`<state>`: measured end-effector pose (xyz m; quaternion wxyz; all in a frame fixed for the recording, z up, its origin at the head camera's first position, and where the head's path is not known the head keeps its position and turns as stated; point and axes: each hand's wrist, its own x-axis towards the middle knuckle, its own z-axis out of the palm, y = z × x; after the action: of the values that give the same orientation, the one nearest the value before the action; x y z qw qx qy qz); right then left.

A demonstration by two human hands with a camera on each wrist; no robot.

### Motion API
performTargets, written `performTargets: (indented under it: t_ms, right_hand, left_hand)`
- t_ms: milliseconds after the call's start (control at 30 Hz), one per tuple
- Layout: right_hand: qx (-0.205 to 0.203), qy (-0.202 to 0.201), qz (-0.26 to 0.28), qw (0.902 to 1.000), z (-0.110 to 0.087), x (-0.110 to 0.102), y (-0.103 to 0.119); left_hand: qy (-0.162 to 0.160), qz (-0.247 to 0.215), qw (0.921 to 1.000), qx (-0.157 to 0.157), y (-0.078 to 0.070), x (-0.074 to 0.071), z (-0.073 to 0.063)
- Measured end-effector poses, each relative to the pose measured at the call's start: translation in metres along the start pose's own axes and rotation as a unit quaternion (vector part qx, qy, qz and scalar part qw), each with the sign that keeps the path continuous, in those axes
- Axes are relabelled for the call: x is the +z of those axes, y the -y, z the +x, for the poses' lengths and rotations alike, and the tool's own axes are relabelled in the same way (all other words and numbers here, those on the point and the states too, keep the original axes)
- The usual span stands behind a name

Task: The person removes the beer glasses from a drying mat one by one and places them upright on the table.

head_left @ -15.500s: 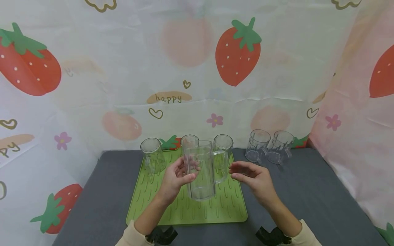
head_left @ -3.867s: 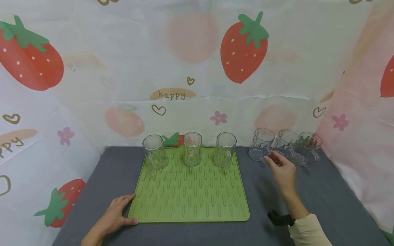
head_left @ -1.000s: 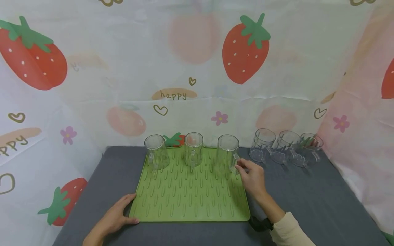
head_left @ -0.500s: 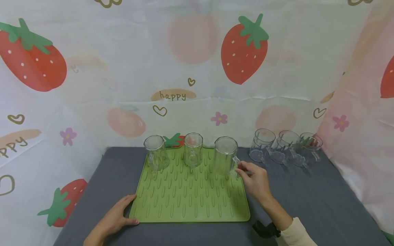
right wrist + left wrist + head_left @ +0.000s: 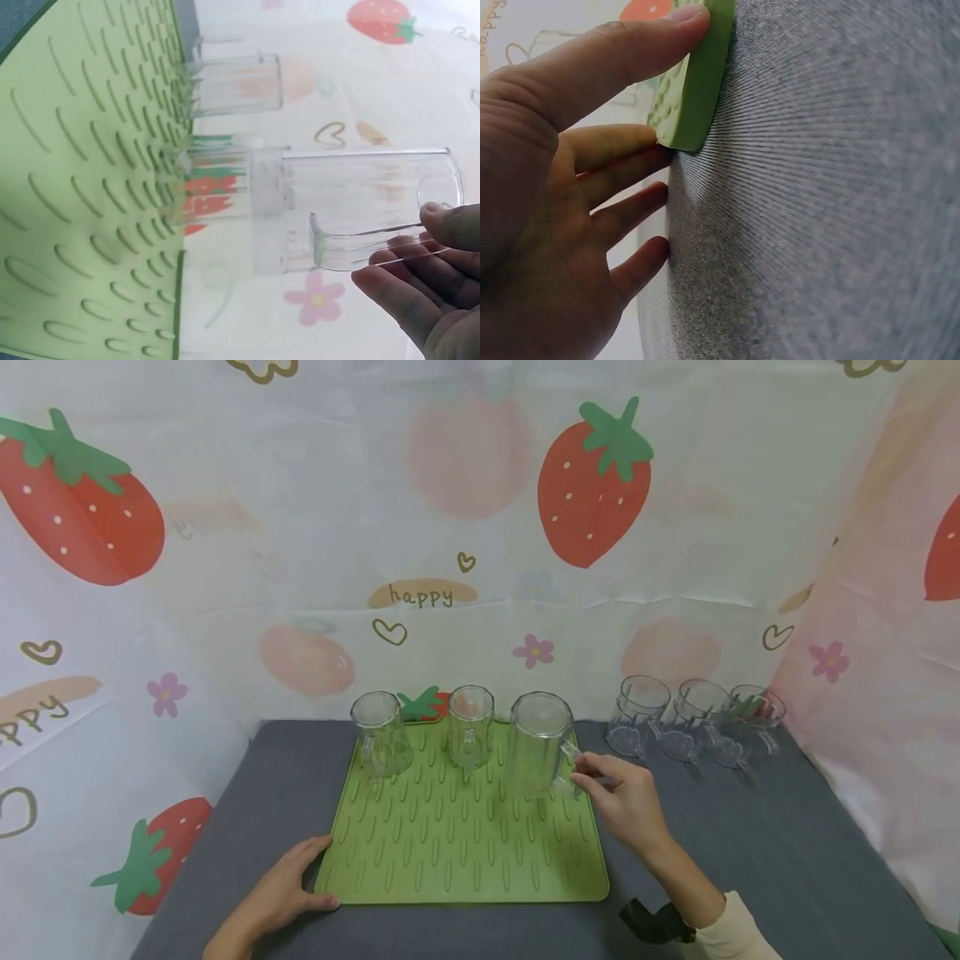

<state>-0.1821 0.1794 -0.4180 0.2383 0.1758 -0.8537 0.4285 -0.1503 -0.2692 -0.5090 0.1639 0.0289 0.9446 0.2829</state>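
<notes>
Right hand (image 5: 626, 797) pinches the handle (image 5: 349, 255) of a clear mug (image 5: 540, 743), thumb on one side, fingers curled in from the other. Mug is over the back right part of the green mat (image 5: 465, 860); the right wrist view shows a gap between them, so it looks held just off the surface. Key relation: the mug's body lies to the left of the right fingers, handle pointing right toward them, long axis roughly upright, mat below. Right hand is clearly the nearer one; left hand (image 5: 277, 889) is well apart from the mug. Left fingers are spread, thumb and fingertips touching the mat by its near left corner (reads as steadying it, my judgement).

Also on the mat, toward the back: a middle mug (image 5: 470, 735) just beside the held one, and a left mug (image 5: 382, 743) farther over. A row of three mugs (image 5: 637, 722) stands on the gray table (image 5: 780, 860) beyond the mat, to the right. Strawberry-print curtain (image 5: 450, 535) behind. Clear walls overlap, so can't tell which end of the held mug is up.
</notes>
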Motion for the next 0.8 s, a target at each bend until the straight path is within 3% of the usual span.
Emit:
performTargets:
  t_ms: [600,800]
  right_hand:
    - [-0.051,0.062,0.007,0.9968,0.005,-0.01,0.008]
    - [-0.111,0.065,0.0,0.9917,0.011,-0.013,0.006]
  left_hand:
    - [-0.007,0.017,0.9998,0.012,0.002,0.0,0.002]
    - [-0.001,0.019,0.9996,0.018,0.0,0.0,0.002]
